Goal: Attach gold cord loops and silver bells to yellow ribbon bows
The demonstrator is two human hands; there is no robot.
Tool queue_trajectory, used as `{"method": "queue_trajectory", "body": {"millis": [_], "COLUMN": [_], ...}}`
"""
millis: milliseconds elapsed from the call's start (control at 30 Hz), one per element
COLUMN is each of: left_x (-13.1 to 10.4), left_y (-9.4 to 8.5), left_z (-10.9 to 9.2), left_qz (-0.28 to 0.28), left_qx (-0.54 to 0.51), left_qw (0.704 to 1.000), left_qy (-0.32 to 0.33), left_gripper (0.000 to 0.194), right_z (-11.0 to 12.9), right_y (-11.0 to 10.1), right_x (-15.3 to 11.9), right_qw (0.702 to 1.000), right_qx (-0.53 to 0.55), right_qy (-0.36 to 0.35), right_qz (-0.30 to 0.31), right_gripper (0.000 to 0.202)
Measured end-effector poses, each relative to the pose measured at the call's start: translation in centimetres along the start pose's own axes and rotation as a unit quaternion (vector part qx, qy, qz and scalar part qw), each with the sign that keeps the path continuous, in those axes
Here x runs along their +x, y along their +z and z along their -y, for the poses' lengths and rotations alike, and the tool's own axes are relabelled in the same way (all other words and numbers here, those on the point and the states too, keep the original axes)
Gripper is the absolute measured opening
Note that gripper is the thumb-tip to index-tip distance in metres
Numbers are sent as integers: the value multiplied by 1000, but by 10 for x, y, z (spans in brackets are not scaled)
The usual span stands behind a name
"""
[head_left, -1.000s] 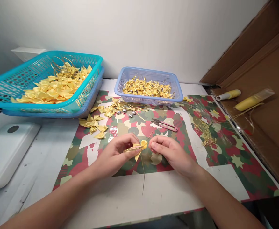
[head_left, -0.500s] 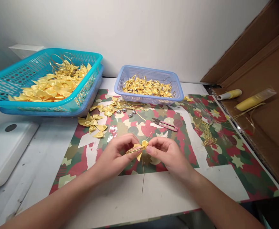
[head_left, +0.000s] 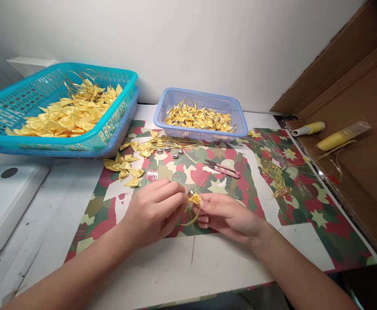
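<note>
My right hand (head_left: 229, 215) pinches a yellow ribbon bow (head_left: 195, 199) between thumb and fingers, low over the table. A small silver bell (head_left: 191, 192) shows at the bow's upper edge, and a gold cord loop (head_left: 191, 223) hangs under it. My left hand (head_left: 158, 211) is closed at the bow's left side, back of the hand up. Its fingertips are partly hidden, so I cannot tell whether they grip ribbon or cord. Below the bow, a thin dark strand (head_left: 193, 247) lies over the white table edge. Pink-handled thread snips (head_left: 222, 168) lie beyond my hands.
Loose yellow bows (head_left: 124, 165), gold cords (head_left: 178, 142) and several silver bells (head_left: 175, 156) lie farther back. A turquoise basket (head_left: 111, 125) of bows stands left, a lilac basket (head_left: 201, 132) behind. Tangled gold strands (head_left: 279, 183) lie right, near a cardboard box (head_left: 353, 181).
The bow has turned over between my hands, so the bell now shows and the gold loop hangs down. My left hand has rolled knuckles-up; my right fingers have spread beneath the bow.
</note>
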State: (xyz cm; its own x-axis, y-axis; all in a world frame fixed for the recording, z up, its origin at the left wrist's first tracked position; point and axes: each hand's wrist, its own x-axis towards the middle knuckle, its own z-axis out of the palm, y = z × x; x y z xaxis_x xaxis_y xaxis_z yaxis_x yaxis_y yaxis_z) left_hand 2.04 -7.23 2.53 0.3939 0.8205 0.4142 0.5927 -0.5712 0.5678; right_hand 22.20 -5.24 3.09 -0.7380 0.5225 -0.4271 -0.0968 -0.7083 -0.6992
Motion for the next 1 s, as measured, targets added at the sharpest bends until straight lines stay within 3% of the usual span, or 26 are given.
{"method": "queue_trajectory", "body": {"millis": [167,233,300,367,433,500,567,733,1000], "left_x": [0,1,3,4,5,6,6,6,6], "left_y": [-1,-2,-2,-2,-2,-1,1,1,1], "left_z": [-3,-5,-6,-7,-8,-9,-11,-14,-14], "left_qz": [-10,-6,4,21,43,58,70,77,63], "left_qx": [-35,-69,-104,-147,-206,-270,-322,-382,-437], "left_qw": [999,995,989,977,956,929,904,871,847], "left_qy": [-31,-70,-109,-152,-202,-246,-274,-300,-297], "left_gripper": [19,21,22,24,27,29,31,32,29], "right_z": [1,-1,-4,-8,-11,-14,-15,-18,-19], "right_y": [1,3,4,7,10,12,14,16,16], "right_x": [1,1,-1,-2,-3,-1,1,6,6], "right_qw": [998,998,980,915,811,728,689,671,636], "right_qx": [57,7,-99,-245,-379,-467,-509,-525,-554], "right_qy": [10,-27,-108,-242,-368,-426,-430,-410,-423], "right_qz": [-19,-61,-133,-211,-252,-265,-285,-326,-330], "right_gripper": [24,21,17,11,8,9,9,10,5]}}
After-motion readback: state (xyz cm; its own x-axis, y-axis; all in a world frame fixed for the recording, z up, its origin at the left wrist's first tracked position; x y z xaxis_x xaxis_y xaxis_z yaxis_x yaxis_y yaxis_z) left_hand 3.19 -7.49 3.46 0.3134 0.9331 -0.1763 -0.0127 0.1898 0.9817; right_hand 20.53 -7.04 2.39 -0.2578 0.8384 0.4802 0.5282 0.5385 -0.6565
